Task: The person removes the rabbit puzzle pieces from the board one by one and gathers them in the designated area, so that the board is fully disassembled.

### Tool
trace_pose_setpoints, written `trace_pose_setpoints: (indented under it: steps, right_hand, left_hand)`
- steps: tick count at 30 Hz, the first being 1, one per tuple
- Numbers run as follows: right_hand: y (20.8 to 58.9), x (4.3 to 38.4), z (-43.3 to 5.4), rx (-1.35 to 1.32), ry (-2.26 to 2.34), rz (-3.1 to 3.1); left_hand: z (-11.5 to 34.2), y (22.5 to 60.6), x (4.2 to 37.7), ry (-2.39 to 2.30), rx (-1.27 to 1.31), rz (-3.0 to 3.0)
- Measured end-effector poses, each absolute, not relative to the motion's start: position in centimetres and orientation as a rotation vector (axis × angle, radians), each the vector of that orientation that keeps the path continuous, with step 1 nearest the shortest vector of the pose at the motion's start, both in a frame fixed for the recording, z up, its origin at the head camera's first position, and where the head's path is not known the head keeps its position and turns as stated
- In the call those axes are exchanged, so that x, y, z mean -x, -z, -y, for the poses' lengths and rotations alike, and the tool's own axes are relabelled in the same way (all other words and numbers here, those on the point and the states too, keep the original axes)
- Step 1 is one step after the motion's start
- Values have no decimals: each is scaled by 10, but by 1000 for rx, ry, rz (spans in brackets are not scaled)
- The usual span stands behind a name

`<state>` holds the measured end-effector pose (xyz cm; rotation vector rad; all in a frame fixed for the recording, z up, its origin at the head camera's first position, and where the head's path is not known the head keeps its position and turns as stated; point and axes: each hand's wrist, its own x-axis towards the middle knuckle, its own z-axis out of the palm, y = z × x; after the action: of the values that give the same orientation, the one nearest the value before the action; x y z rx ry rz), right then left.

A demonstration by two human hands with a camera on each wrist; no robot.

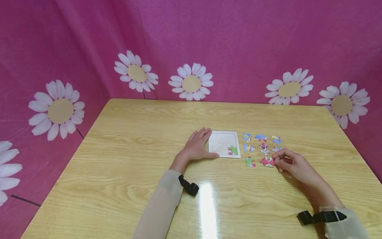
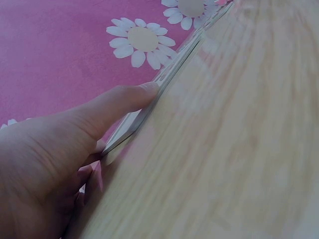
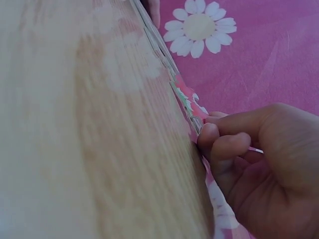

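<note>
A white square puzzle board lies on the table, with a green-and-red puzzle piece in its near right corner. My left hand rests at the board's left side, fingers along that edge and thumb on the near edge; the left wrist view shows the thumb lying on the rim. To the right, my right hand pinches the right edge of a red-and-white puzzle piece between thumb and fingers. In the right wrist view this hand partly hides the piece.
Several loose pieces lie in rough rows right of the board: a green one, a dog-face one, a striped one and blue ones farther back. The wooden table meets a pink flowered cloth behind.
</note>
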<state>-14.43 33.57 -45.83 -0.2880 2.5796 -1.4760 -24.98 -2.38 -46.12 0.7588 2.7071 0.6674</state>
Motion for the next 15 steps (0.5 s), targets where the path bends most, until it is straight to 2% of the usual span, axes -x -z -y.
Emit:
trace_pose_setpoints:
  steps: [15]
  right_hand:
    - [458,146,-332,323,1398,-2735]
  left_hand:
    - [24,460,250,-676,-761,-2708]
